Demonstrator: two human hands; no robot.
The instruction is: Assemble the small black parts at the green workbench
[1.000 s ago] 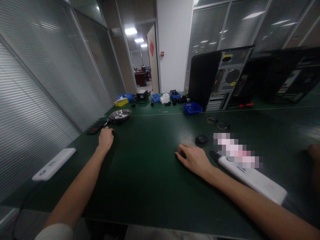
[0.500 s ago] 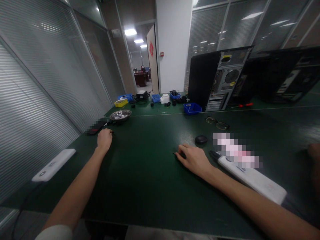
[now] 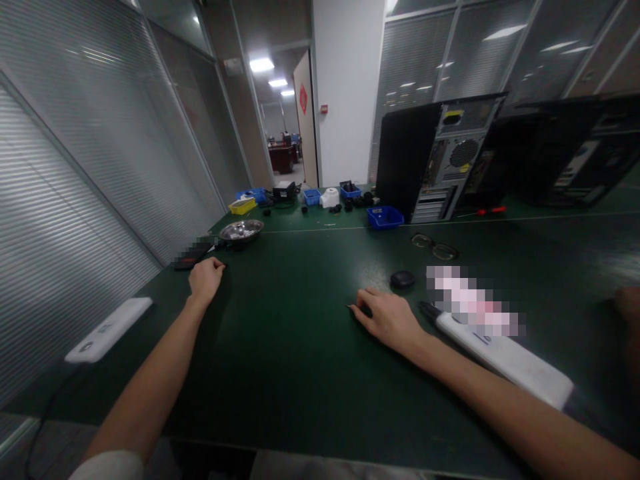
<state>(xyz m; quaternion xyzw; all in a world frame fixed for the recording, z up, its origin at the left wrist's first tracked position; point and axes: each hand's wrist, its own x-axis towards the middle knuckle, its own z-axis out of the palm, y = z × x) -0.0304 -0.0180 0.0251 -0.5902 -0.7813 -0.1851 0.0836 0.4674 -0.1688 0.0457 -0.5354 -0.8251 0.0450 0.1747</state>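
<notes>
My left hand (image 3: 205,280) is closed at the left of the green table, its fingertips pinched together. A tiny dark bit shows at the fingertips, too small to name. Just beyond it stands a shiny metal dish (image 3: 241,231) with small pale pieces inside. My right hand (image 3: 386,313) rests on the tabletop, fingers loosely curled, with a gap between thumb and fingers and no held thing visible; its palm is hidden. Close behind that hand lies a black oval object (image 3: 403,279), perhaps a computer mouse. A white bar-shaped device (image 3: 520,363) lies beside my right forearm.
Eyeglasses (image 3: 435,247) and a blue bin (image 3: 385,217) lie farther back, before a computer tower (image 3: 435,160). Another white device (image 3: 107,331) with a cable is at left. A yellow tray (image 3: 243,206) stands at the back. Part of another person (image 3: 629,307) shows at right.
My left hand has shifted slightly left and turned a little. The right hand looks the same.
</notes>
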